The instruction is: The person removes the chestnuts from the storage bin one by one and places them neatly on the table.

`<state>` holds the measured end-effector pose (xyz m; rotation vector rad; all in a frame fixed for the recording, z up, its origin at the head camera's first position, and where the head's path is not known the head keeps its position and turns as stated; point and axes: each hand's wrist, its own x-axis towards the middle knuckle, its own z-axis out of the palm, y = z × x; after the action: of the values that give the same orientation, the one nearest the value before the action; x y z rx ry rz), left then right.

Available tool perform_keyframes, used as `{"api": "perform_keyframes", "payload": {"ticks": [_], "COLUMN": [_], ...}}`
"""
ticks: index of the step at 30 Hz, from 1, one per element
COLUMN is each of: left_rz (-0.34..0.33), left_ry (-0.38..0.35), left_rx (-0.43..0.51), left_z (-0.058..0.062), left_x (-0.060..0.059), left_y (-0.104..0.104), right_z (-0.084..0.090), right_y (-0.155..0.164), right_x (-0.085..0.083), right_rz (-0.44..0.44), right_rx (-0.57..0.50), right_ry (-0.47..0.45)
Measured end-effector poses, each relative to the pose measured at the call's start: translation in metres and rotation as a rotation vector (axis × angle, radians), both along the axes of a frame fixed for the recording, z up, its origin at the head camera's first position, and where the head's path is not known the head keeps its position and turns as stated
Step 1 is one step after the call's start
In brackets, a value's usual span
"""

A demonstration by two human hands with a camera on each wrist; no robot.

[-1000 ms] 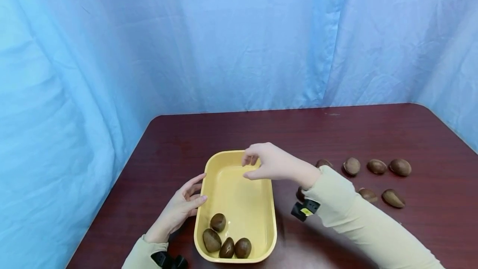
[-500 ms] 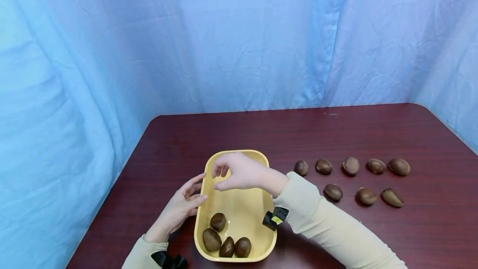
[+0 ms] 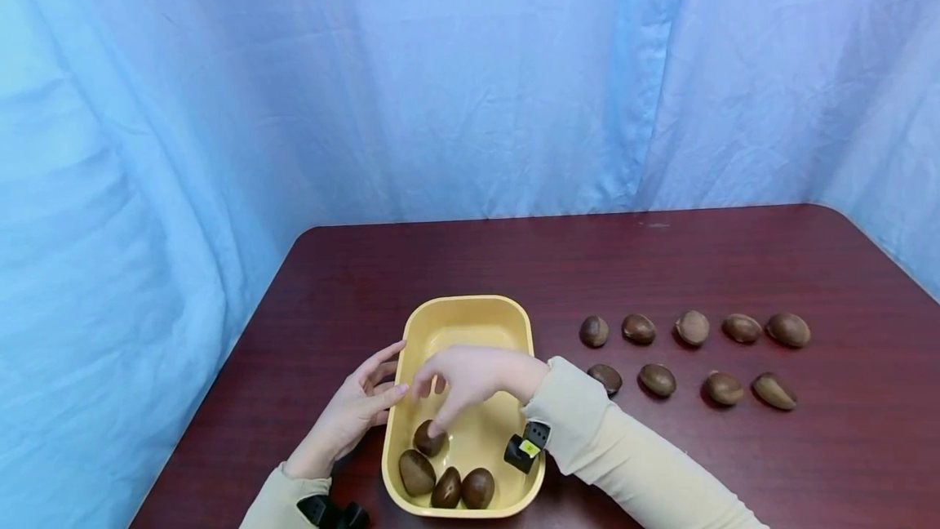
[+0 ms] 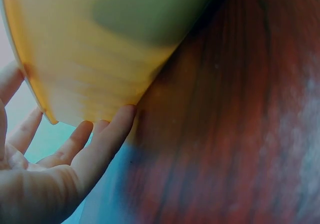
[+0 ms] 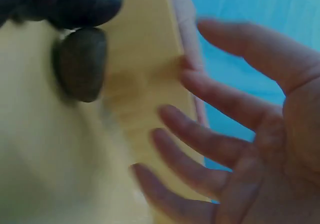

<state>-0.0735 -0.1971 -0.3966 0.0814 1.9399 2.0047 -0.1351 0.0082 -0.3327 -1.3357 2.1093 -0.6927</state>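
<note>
In the head view, my left hand [image 3: 357,403] rests against the left side of a yellow plastic tray [image 3: 536,431]. The left wrist view shows its fingers spread along the outer wall [image 4: 95,84]. Over the tray's inside is my right hand [image 3: 470,378], with nothing between its fingers. Its thumb overlaps a brown chestnut [image 3: 424,441] there. Close by, near the tray's front end, lie three more: a larger chestnut [image 3: 417,473], a pointed chestnut [image 3: 445,490] and a round chestnut [image 3: 478,488]. In the right wrist view, the right fingers [image 5: 200,134] are spread and slightly bent beside a blurred chestnut [image 5: 82,64].
Right of the tray, several chestnuts lie in two rows on the dark red table [image 3: 624,260]; one chestnut [image 3: 605,380] is at the near row's left end, another chestnut [image 3: 789,330] at the back row's right end. A blue curtain [image 3: 477,88] hangs behind the table.
My right hand has moved left and then toward the tray's front end, down to the chestnuts. The sleeve has uncovered the rows at right. My left hand and the tray have stayed put.
</note>
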Motion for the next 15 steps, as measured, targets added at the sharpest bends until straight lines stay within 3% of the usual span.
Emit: {"api": "perform_keyframes", "payload": {"ticks": [5, 15], "left_rz": [-0.008, 0.002], "left_ry": [0.012, -0.010], "left_rx": [0.000, -0.015], "left_z": [0.0005, 0.0020], "left_x": [-0.0001, 0.0014], "left_y": [0.0003, 0.0003], "right_z": [-0.0098, -0.0113], "right_y": [-0.0022, -0.0071], "right_x": [0.0040, 0.0065], "right_rz": [0.096, 0.222], "right_rx": [0.161, 0.275], "right_ry": [-0.049, 0.052]}}
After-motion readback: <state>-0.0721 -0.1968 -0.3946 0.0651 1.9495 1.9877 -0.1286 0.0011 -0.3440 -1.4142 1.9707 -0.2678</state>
